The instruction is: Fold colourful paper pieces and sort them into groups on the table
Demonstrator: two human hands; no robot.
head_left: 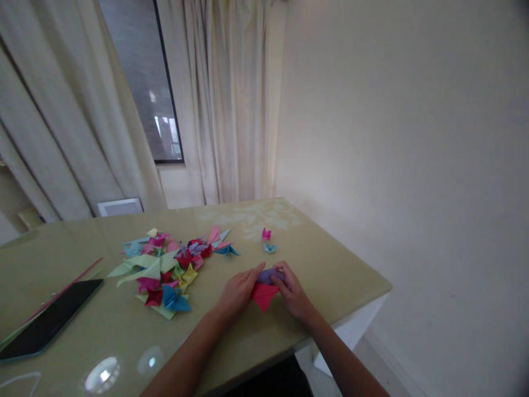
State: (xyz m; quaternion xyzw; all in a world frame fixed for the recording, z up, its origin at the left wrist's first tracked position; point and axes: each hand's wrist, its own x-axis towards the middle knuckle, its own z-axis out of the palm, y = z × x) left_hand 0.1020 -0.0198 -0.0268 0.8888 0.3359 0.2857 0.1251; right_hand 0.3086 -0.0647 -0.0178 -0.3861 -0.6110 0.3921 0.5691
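Note:
My left hand (238, 291) and my right hand (292, 291) meet over a folded paper piece (264, 292) on the table (124, 325). The piece is red below and purple on top. Fingers of both hands curl and pinch its upper edge, pressing it on the tabletop. A pile of coloured origami figures (169, 267) lies to the left of my left hand, a hand's width away.
Two small folded pieces, a pink one (266, 234) and a light blue one (270, 248), sit just beyond my hands. A dark tablet (49, 322) lies at the left, with a thin pink strip (66, 288) beside it. Curtains, a window and a white wall stand behind.

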